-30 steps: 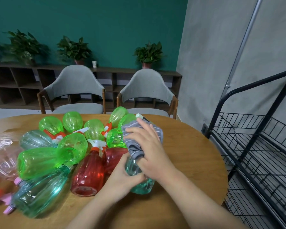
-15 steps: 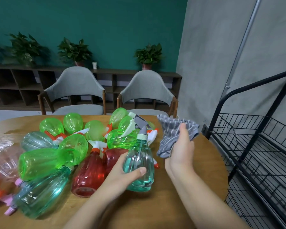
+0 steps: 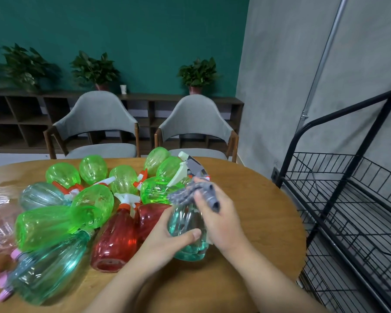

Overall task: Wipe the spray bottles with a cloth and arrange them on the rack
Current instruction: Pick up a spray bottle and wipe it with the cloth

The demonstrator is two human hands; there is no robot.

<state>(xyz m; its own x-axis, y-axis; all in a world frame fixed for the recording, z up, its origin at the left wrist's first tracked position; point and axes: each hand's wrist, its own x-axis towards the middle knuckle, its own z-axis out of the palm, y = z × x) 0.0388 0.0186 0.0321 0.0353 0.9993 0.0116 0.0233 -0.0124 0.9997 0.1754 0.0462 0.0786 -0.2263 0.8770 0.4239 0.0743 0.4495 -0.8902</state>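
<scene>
A clear teal spray bottle (image 3: 185, 229) stands upright near the table's middle, its white and grey trigger head (image 3: 187, 168) pointing away. My left hand (image 3: 167, 242) grips its body from the left, thumb across the front. My right hand (image 3: 217, 218) holds a grey cloth (image 3: 203, 192) and presses it against the bottle's neck and right side. Left of them lies a pile of several spray bottles: green ones (image 3: 52, 224), red ones (image 3: 115, 240), another teal one (image 3: 48, 269) and a pink one (image 3: 0, 224). The black wire rack (image 3: 339, 199) stands to the right of the table.
The round wooden table (image 3: 257, 218) ends close to the rack. Two grey chairs (image 3: 95, 127) stand at its far side. Behind them are a low dark shelf unit (image 3: 16, 118) with potted plants and a teal wall. A grey wall with a metal pipe (image 3: 321, 64) is on the right.
My right hand with the cloth lifted off the bottle to the right, then came back onto its neck and side. My left hand kept holding the bottle upright.
</scene>
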